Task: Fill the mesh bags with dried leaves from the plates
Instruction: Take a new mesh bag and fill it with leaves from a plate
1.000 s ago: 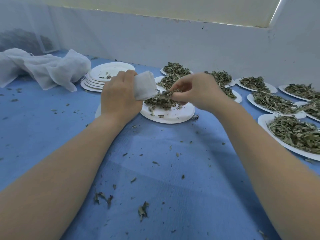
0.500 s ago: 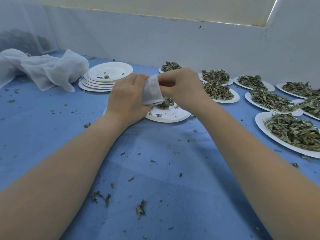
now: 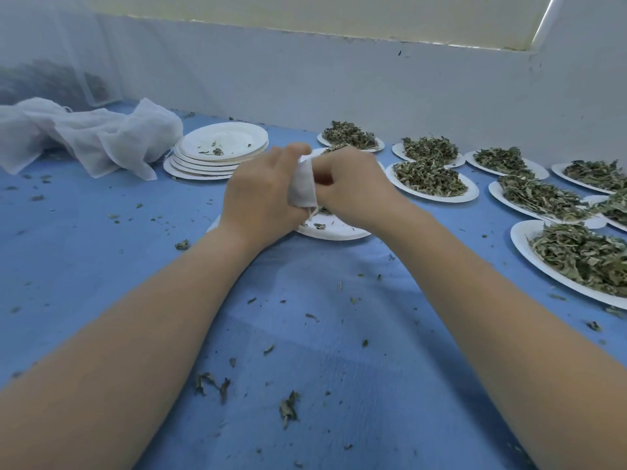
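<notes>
A small white mesh bag (image 3: 303, 188) is held upright between both hands, above a white paper plate (image 3: 334, 229) that carries only a few leaf crumbs. My left hand (image 3: 263, 198) grips the bag from the left. My right hand (image 3: 353, 184) has its fingers curled at the bag's top edge, and whatever they hold is hidden. A short drawstring hangs from the bag's lower end. Several plates heaped with dried green leaves (image 3: 429, 176) stand to the right and behind.
A stack of used white plates (image 3: 220, 150) stands at the back left, next to a crumpled pile of white mesh fabric (image 3: 91, 140). Leaf bits (image 3: 288, 407) are scattered over the blue table cover. A pale wall runs close behind the plates.
My right hand brought a pinch of leaves from the plate up to the bag's mouth and now sits against it. The plate under my hands holds far fewer leaves.
</notes>
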